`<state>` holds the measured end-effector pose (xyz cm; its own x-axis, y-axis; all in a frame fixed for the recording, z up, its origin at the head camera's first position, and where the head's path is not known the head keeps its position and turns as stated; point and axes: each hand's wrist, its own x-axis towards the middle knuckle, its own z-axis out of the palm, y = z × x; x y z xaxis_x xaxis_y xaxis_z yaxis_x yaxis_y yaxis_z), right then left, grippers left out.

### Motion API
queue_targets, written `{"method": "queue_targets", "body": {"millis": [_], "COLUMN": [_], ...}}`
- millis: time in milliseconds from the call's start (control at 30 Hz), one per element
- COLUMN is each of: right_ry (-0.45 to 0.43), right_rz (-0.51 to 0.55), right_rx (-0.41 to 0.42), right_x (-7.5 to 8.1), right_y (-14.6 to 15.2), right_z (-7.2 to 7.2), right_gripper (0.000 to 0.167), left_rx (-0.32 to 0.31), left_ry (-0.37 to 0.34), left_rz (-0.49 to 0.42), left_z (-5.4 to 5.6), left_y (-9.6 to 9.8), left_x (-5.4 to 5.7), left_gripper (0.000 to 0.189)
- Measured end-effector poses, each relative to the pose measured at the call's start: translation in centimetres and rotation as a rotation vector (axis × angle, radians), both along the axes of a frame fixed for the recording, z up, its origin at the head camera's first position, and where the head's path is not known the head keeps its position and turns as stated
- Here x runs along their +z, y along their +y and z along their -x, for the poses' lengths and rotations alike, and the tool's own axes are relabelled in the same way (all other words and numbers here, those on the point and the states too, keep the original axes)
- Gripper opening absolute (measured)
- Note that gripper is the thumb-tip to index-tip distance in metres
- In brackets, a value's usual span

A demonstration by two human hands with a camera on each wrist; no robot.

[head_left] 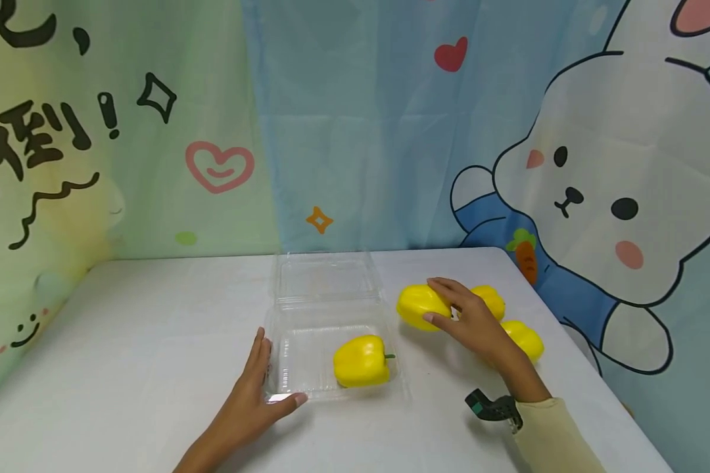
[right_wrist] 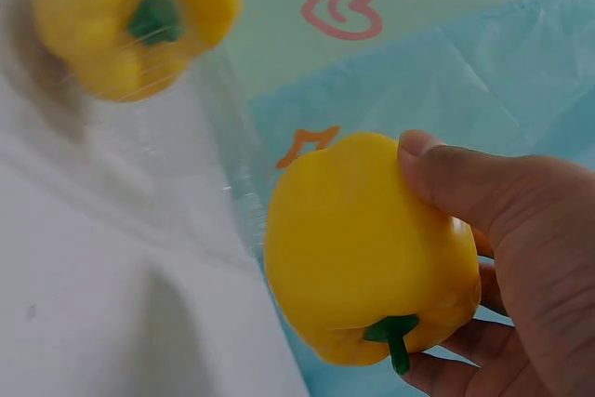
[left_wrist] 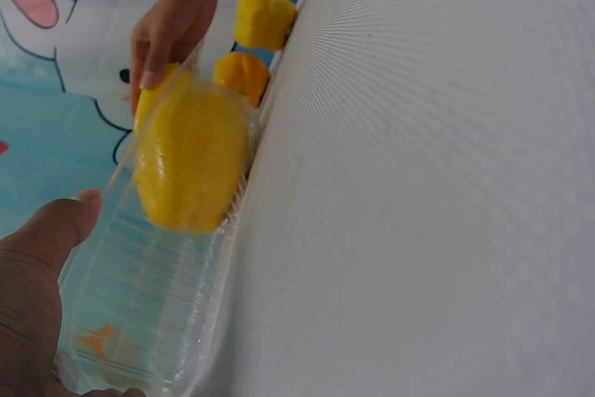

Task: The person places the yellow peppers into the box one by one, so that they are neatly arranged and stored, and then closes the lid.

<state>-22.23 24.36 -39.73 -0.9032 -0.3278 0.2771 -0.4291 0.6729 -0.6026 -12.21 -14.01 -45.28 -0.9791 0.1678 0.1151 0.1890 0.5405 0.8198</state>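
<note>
My right hand point(head_left: 476, 325) grips a yellow bell pepper point(head_left: 419, 306) to the right of a clear plastic clamshell box point(head_left: 296, 361). In the right wrist view, the thumb lies on the side of the held pepper point(right_wrist: 363, 248), with fingers behind it and its green stem pointing down. A second yellow bell pepper point(head_left: 362, 361) lies on its side in the right part of the box's base. At the box's front left corner is my left hand point(head_left: 248, 394), fingers straight along the left side and thumb at the front edge. The lid point(head_left: 325, 276) is folded back, away from me.
Two more yellow bell peppers point(head_left: 522, 339) lie on the white table point(head_left: 124, 341) behind my right forearm, near its right edge. A dark wrist camera mount point(head_left: 491, 406) sticks out from the right sleeve. A printed curtain point(head_left: 355, 131) hangs behind the table.
</note>
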Motion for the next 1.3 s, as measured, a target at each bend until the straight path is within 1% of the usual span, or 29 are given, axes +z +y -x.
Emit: {"method": "queue_targets", "body": {"millis": [133, 400, 667, 1000, 1133, 1300], "right_ry": [0.018, 0.01, 0.072, 0.089, 0.078, 0.045], "right_rz": [0.027, 0.056, 0.066, 0.069, 0.059, 0.054], "right_rx": [0.003, 0.043, 0.125, 0.205, 0.223, 0.241], "right_x": [0.8, 2.0, 2.3, 2.7, 2.8, 2.7], "right_y": [-0.2, -1.5, -2.5, -4.1, -4.7, -5.4], "right_z": [0.1, -0.1, 0.1, 0.5, 0.8, 1.1], "right_gripper": [0.065, 0.065, 0.063, 0.062, 0.063, 0.063], "left_rx": [0.004, 0.005, -0.004, -0.005, -0.009, -0.007], "left_ry": [-0.001, 0.001, 0.011, 0.022, 0.024, 0.006], "left_rz": [0.003, 0.014, 0.005, 0.012, 0.015, 0.012], "left_z": [0.0, 0.0, 0.1, 0.2, 0.1, 0.0], "left_y": [0.0, 0.0, 0.1, 0.2, 0.1, -0.1], "left_x": [0.0, 0.0, 0.0, 0.0, 0.0, -0.1], "left_gripper": [0.117, 0.117, 0.117, 0.117, 0.117, 0.118]}}
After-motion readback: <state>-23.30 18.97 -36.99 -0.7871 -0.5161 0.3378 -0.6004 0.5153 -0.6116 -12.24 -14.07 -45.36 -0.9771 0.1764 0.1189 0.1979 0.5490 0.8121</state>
